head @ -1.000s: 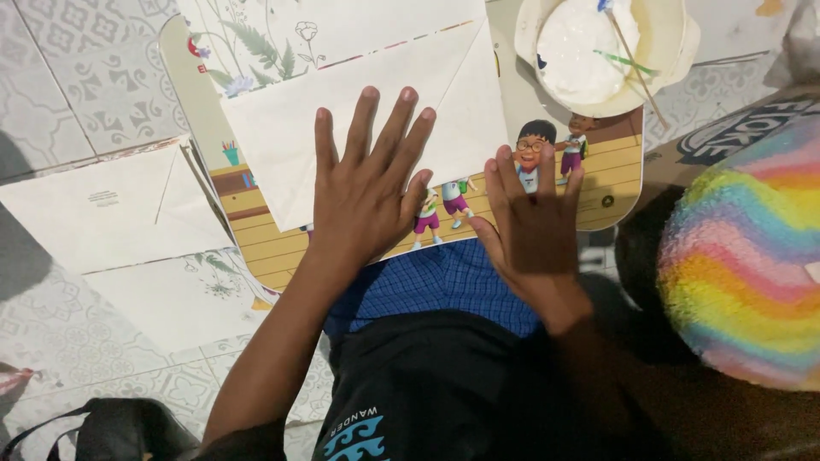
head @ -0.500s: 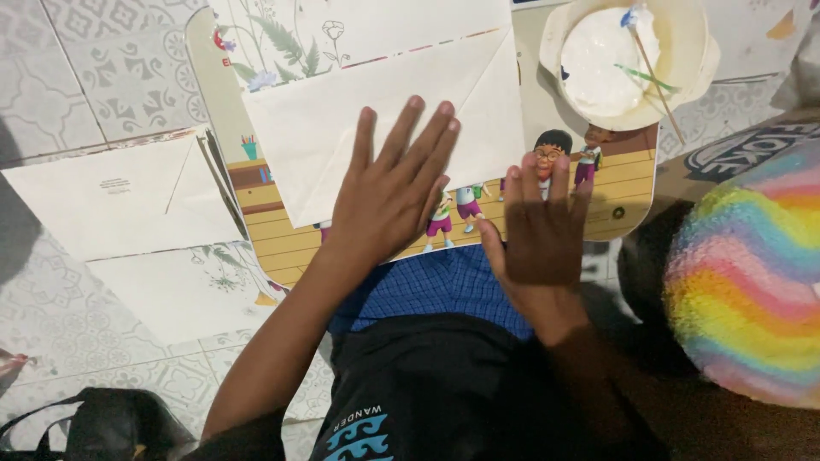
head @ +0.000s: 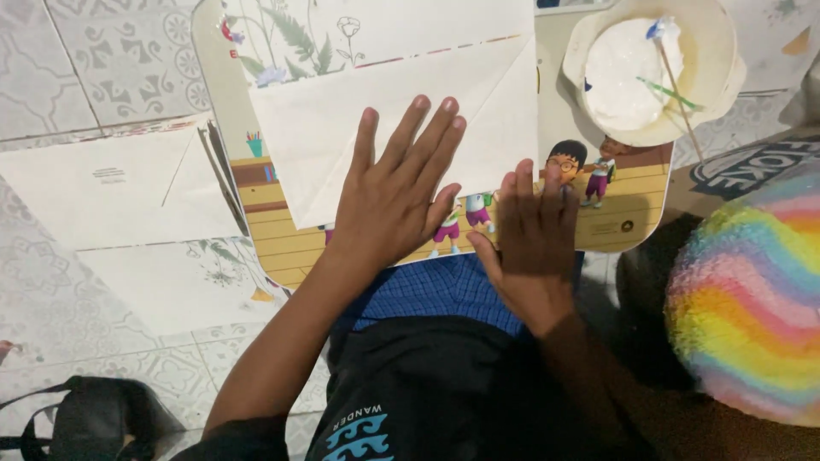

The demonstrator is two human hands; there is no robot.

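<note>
My left hand lies flat, fingers spread, pressing on a folded white paper envelope. The envelope rests on a small lap board printed with cartoon children and a wooden floor. Flat beside it, my right hand rests on the board's near edge, just off the envelope's lower right corner. Neither hand grips anything.
A round white bowl of white paste with thin sticks in it sits at the board's far right. Finished white envelopes and flower-printed sheets lie on the tiled floor to the left. A rainbow-striped round thing is at right, a black bag bottom left.
My left hand has slid a little further onto the envelope. My right hand stays flat on the board edge. The view has shifted slightly.
</note>
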